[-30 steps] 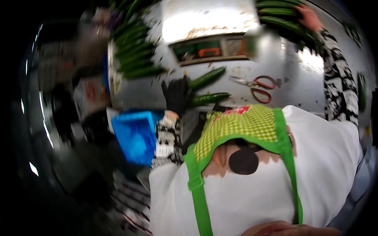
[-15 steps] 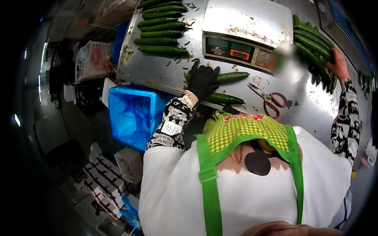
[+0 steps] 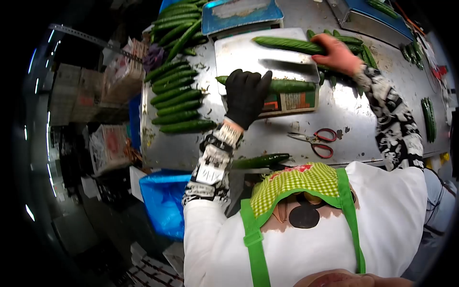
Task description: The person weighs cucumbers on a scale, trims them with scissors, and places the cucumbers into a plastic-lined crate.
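In the middle of the view, my left hand (image 3: 246,98), in a black glove, is closed around a cucumber (image 3: 292,86) over the front edge of a weighing scale (image 3: 234,55). That cucumber partly covers the scale's display. My bare right hand (image 3: 339,56) grips the end of another cucumber (image 3: 287,44), which points left above the metal platform and casts a shadow on it. More cucumbers (image 3: 353,42) lie behind and beside my right hand. One cucumber (image 3: 260,161) rests at the table's near edge.
Scissors (image 3: 300,137) with red handles lie before the scale. Cucumbers (image 3: 179,104) are lined up at the left, with a larger pile (image 3: 174,24) behind. A blue-topped scale (image 3: 241,16) stands at the back. A blue-lined bin (image 3: 162,203) sits below the table's left edge.
My left hand has lifted a cucumber from the table up to the scale. My right hand has moved left from the right-hand pile, bringing a cucumber over the platform. The view has shifted.
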### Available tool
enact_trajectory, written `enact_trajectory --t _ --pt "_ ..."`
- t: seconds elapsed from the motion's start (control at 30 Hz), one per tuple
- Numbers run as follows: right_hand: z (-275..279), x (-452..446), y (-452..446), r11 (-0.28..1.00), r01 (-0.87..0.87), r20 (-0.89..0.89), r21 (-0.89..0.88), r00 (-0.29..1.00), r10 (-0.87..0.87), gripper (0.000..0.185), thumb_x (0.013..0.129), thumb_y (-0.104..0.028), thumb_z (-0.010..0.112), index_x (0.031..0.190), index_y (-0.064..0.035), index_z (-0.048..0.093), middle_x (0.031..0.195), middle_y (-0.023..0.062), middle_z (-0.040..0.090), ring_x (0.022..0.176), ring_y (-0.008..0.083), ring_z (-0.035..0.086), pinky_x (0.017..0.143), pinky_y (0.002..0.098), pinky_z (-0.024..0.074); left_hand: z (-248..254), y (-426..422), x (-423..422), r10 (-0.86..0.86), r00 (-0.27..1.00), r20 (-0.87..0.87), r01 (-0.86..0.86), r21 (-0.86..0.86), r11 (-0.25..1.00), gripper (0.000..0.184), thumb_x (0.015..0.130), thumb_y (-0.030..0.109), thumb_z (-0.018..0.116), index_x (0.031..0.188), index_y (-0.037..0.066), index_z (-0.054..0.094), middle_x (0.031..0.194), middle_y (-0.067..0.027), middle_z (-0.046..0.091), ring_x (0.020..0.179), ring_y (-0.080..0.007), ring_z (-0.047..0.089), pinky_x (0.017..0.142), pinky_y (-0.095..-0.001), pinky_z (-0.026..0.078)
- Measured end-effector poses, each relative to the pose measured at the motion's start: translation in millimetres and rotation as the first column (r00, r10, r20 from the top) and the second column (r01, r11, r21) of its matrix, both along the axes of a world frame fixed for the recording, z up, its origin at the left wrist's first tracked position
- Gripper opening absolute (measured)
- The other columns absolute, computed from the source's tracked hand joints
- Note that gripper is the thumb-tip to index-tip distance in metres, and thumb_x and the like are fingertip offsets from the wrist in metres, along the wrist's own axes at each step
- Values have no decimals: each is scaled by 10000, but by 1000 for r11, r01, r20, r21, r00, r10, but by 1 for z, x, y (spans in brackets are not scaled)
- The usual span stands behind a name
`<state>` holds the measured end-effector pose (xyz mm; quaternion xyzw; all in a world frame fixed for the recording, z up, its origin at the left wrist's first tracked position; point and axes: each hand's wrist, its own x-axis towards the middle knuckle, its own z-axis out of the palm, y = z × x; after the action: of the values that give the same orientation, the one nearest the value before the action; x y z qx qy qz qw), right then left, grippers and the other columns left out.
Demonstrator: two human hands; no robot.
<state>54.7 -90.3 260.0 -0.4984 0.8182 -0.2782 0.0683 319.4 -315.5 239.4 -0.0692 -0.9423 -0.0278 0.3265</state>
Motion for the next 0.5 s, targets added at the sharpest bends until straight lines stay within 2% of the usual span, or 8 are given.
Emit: enact_trajectory --t 0.03,0.07,0.13,0.17,0.2,0.27,0.4,0.5 --pt "-2 4 -19 999 -9 65 52 998 6 540 846 -281 772 1265 -18 556 1188 193 626 1123 314 632 989 385 506 -1 -8 -23 0 1000 18 0 -17 1000 475 728 184 746 1198 203 675 975 -4 628 933 -247 565 884 -443 438" --pt "-5 7 -36 997 -19 122 74 992 10 555 840 -314 771 1262 -21 561 1187 203 635 1133 330 627 1002 392 491 -3 -14 -41 6 1000 16 -6 -2 1000 471 721 207 758 1185 209 678 978 -5 648 945 -250 584 886 -444 443" --pt "-16 9 -62 995 -50 17 86 999 49 593 812 -402 775 1245 -41 588 1198 221 636 1147 360 613 998 411 476 -12 -26 -59 -7 999 36 7 -15 1000 485 697 235 778 1172 212 680 1029 -10 655 996 -264 595 891 -449 445" --pt "-25 7 -73 995 -40 -80 88 996 47 577 801 -406 785 1211 -39 611 1181 219 652 1135 360 624 976 422 484 -20 -31 -63 7 999 46 -5 -37 999 502 691 249 785 1181 212 677 1040 -13 654 1006 -271 596 893 -452 445" --pt "-27 4 -81 994 -78 -74 77 994 84 492 816 -358 791 1142 -28 629 1106 199 657 1075 363 618 927 416 485 -25 -36 -65 22 998 57 -19 -58 998 520 686 263 793 1190 212 675 1051 -16 652 1017 -279 597 896 -456 445" --pt "-33 -4 -92 990 -121 85 66 990 115 502 816 -375 796 1136 -23 635 1076 198 665 1067 362 621 912 418 486 -30 -44 -69 50 995 82 -47 -42 998 554 680 295 808 1209 209 669 1069 -26 649 1027 -293 597 903 -461 443" --pt "-29 -7 -94 983 -156 82 92 985 149 509 908 -452 697 1202 -40 651 1130 197 669 1081 360 624 941 412 489 -31 -46 -66 148 983 111 -153 42 987 674 671 403 841 1264 151 641 1113 -80 636 1061 -316 580 936 -477 426" --pt "-35 -19 -99 976 -197 199 90 964 176 442 979 -435 606 1142 -36 706 1189 188 655 1123 355 619 987 417 476 -36 -44 -59 203 976 78 -209 76 975 744 649 425 850 1283 106 627 1151 -91 622 1098 -315 561 957 -488 413"
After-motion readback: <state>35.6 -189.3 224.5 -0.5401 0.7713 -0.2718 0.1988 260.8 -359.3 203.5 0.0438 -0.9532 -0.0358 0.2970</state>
